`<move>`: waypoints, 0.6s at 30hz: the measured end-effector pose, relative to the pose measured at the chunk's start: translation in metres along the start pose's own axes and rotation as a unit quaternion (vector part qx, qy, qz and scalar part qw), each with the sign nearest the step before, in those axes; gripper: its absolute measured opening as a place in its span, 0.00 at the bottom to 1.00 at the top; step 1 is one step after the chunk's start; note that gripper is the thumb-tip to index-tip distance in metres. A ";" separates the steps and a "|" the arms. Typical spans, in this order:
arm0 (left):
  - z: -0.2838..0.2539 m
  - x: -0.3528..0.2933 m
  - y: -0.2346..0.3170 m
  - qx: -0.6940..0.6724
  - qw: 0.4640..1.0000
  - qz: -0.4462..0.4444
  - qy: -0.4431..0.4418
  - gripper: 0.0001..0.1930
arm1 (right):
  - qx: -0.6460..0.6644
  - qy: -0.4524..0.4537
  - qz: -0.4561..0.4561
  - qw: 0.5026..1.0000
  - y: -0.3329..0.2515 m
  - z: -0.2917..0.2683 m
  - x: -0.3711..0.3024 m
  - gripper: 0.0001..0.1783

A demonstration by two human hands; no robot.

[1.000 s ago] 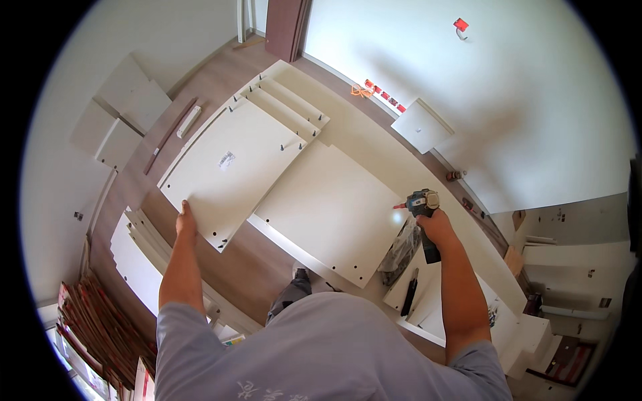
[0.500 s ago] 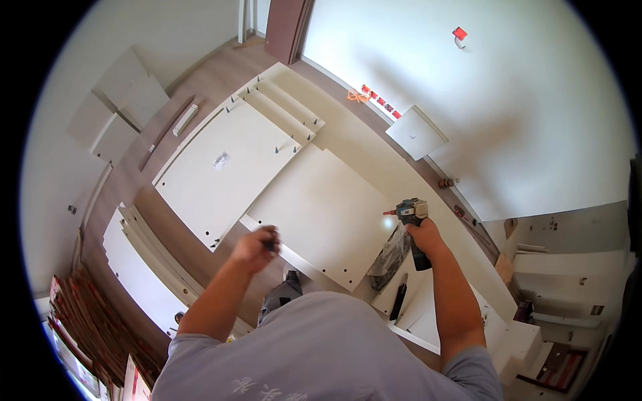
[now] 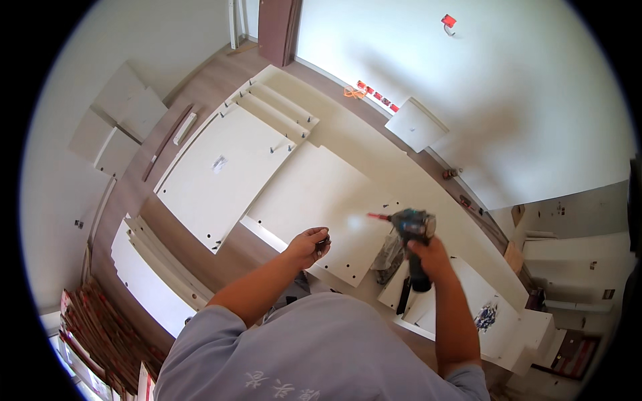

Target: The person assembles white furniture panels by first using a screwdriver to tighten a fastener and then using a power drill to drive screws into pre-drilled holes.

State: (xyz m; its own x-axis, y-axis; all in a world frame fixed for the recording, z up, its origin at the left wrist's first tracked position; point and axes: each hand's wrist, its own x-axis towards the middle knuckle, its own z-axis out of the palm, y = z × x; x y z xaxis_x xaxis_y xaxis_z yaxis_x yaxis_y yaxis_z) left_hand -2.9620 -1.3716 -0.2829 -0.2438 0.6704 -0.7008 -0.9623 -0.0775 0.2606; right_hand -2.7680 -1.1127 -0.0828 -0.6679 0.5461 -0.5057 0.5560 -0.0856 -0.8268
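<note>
My right hand (image 3: 433, 257) grips a cordless drill driver (image 3: 416, 228) by its handle. Its red-tipped bit (image 3: 378, 216) points left over a white panel (image 3: 314, 190), and a spot of light falls on the panel. My left hand (image 3: 309, 247) is closed above that panel's near edge, round small dark pieces too small to name. A small dark metal pin (image 3: 386, 205) stands on the panel beyond the bit. Several similar pins rise from another white panel (image 3: 200, 180) and from narrow strips further left.
A clear plastic bag (image 3: 388, 257) and a black bar (image 3: 404, 295) lie left of my right forearm. Loose small hardware (image 3: 486, 317) is heaped on a panel at the right. Curved white boards (image 3: 150, 274) and stacked brown cardboard (image 3: 103, 327) are at the left. A square white panel (image 3: 416, 125) leans on the wall.
My left hand has moved right, over the panel. My right hand has brought the drill driver slightly lower and nearer, its bit shifting left.
</note>
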 end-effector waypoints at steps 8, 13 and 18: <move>0.030 0.007 -0.006 -0.021 1.000 0.010 0.011 0.08 | 0.150 -0.058 0.028 0.987 0.045 0.050 -0.067 0.22; 0.037 0.014 -0.017 -0.001 1.000 -0.015 -0.012 0.07 | 0.154 -0.043 0.011 0.987 0.050 0.050 -0.072 0.19; 0.046 0.013 -0.029 0.052 0.996 -0.049 -0.058 0.11 | 0.128 -0.003 -0.006 0.992 0.072 0.047 -0.060 0.17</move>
State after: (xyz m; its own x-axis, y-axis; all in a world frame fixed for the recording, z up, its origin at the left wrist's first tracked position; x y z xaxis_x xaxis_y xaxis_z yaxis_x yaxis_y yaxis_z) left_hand -2.9312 -1.3265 -0.2686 -0.1289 0.7518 -0.6467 -0.9616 0.0647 0.2668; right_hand -2.7113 -1.1909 -0.1235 -0.6773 0.5432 -0.4962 0.4043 -0.2887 -0.8679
